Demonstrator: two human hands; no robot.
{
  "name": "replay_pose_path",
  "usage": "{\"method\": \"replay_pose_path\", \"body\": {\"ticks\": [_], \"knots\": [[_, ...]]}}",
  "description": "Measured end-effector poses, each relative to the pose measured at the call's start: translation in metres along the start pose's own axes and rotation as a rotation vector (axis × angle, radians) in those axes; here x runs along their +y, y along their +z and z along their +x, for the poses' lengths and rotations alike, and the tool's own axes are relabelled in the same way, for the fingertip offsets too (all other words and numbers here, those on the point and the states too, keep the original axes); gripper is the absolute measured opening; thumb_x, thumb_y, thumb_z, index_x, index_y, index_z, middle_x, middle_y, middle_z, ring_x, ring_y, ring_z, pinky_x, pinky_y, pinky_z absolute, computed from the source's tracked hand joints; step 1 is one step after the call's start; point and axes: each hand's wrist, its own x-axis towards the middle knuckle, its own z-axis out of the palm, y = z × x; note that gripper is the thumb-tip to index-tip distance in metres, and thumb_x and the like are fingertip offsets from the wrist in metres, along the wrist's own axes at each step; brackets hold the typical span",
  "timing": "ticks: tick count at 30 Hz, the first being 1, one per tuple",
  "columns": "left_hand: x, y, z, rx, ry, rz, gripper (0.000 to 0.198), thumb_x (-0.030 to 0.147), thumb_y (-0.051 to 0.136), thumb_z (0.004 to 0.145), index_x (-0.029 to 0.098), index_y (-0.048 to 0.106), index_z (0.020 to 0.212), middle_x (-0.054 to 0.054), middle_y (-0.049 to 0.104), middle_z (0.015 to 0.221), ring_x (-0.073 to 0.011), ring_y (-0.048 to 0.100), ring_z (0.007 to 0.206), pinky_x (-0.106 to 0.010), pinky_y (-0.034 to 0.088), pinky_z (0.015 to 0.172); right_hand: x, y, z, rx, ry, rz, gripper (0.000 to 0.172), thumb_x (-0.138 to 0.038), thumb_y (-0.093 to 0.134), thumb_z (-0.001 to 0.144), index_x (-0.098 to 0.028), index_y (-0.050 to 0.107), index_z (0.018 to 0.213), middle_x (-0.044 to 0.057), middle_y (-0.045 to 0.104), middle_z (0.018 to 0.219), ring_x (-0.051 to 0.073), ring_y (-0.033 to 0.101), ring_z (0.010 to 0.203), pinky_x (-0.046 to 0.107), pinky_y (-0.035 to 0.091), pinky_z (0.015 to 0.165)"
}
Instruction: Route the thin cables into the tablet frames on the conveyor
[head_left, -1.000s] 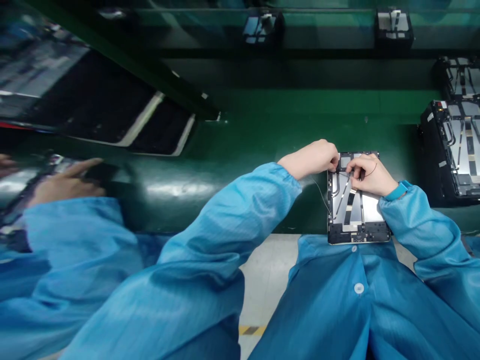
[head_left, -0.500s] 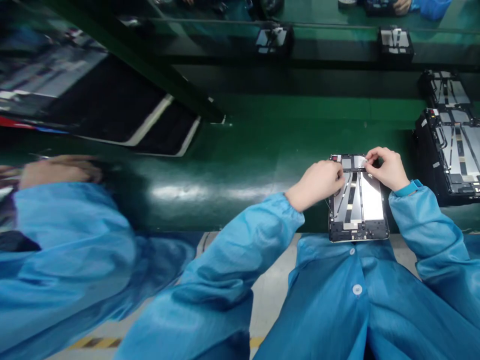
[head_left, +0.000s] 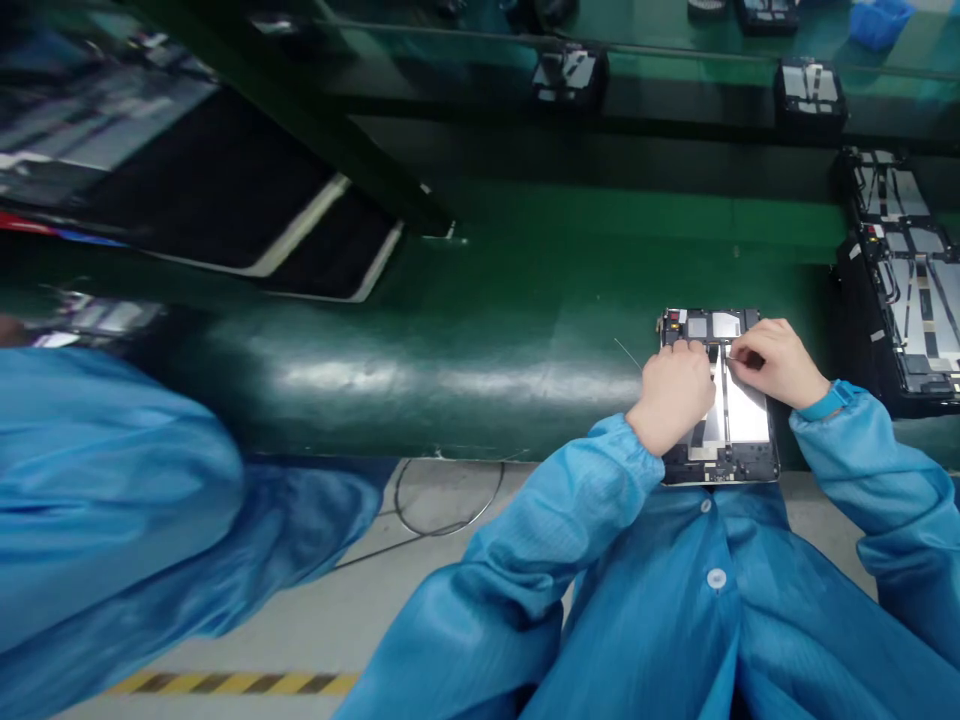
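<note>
Fingertips of the right hand (head_left: 776,365) pinch together over an open tablet back (head_left: 746,415). The left hand (head_left: 671,395) curls on top of it, its fingertips hidden. The tablet back lies on a green conveyor belt (head_left: 525,235), with a thin wire (head_left: 628,353) just beside it and more tablet backs (head_left: 911,300) nearby.

You: shiny blue smock (head_left: 660,600), round white buttons (head_left: 716,578) down front. Left sleeve (head_left: 525,570) gathered at elastic cuff (head_left: 645,450); right sleeve (head_left: 885,480) finished with teal wrist band (head_left: 827,402). Left hand (head_left: 671,395), right hand (head_left: 776,362) bare.
</note>
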Motion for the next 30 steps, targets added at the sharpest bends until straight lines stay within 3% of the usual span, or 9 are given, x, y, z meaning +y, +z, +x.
{"method": "replay_pose_path", "body": {"ticks": [4,9,12,16,18,22,30], "knots": [[-0.006,0.001,-0.001,-0.001,-0.017,-0.101,0.025,0.010,0.051,0.090,0.013,0.066,0.110,-0.018,0.074,0.109,-0.0305,0.071,0.111,-0.037,0.056,0.092,0.005,0.006,-0.014,0.131,0.219,0.229,0.004,-0.023,0.074,0.082,-0.024,0.070,0.083,0.001,0.074,0.074,0.021,0.068,0.078,0.036,0.050,0.078],[-0.008,0.008,0.003,0.065,-0.012,-0.316,0.021,0.015,0.056,0.088,0.017,0.059,0.109,-0.010,0.073,0.092,-0.0292,0.072,0.092,-0.039,0.054,0.083,0.006,0.017,-0.017,0.273,0.466,0.430,0.012,-0.029,0.077,0.075,-0.022,0.070,0.083,-0.001,0.073,0.073,0.018,0.068,0.070,0.034,0.053,0.073],[-0.005,0.015,0.006,0.184,0.038,-0.462,0.025,0.019,0.060,0.088,0.019,0.056,0.113,-0.007,0.071,0.091,-0.0266,0.071,0.088,-0.039,0.053,0.084,0.008,0.019,-0.016,0.326,0.558,0.485,0.015,-0.031,0.077,0.073,-0.022,0.069,0.082,-0.001,0.071,0.069,0.015,0.064,0.065,0.031,0.050,0.065],[-0.005,0.015,0.019,0.375,0.142,-0.592,0.023,0.014,0.058,0.086,0.019,0.058,0.108,-0.007,0.071,0.101,-0.0234,0.068,0.097,-0.038,0.052,0.090,0.013,0.020,-0.016,0.339,0.648,0.613,0.019,-0.031,0.077,0.069,-0.022,0.066,0.082,-0.001,0.068,0.066,0.015,0.061,0.060,0.029,0.048,0.059],[-0.007,0.012,0.031,0.344,0.242,-0.596,0.017,0.012,0.058,0.085,0.020,0.061,0.100,-0.006,0.071,0.098,-0.0216,0.066,0.095,-0.036,0.051,0.090,0.016,0.020,-0.016,0.328,0.669,0.659,0.021,-0.030,0.077,0.068,-0.022,0.064,0.083,-0.002,0.066,0.065,0.015,0.061,0.060,0.030,0.051,0.061],[-0.011,0.005,0.056,0.147,0.412,-0.434,0.007,0.015,0.060,0.085,0.019,0.066,0.083,-0.006,0.071,0.089,-0.0226,0.063,0.090,-0.039,0.048,0.092,0.018,0.019,-0.016,0.315,0.694,0.691,0.024,-0.029,0.078,0.065,-0.023,0.062,0.082,-0.003,0.064,0.064,0.015,0.060,0.060,0.031,0.051,0.062],[-0.010,0.001,0.079,0.011,0.418,-0.364,0.015,0.018,0.061,0.086,0.017,0.076,0.083,-0.007,0.074,0.089,-0.0226,0.066,0.086,-0.036,0.051,0.088,0.018,0.016,-0.015,0.294,0.723,0.689,0.022,-0.027,0.076,0.063,-0.023,0.060,0.078,-0.005,0.062,0.058,0.013,0.058,0.056,0.030,0.050,0.062]]}}
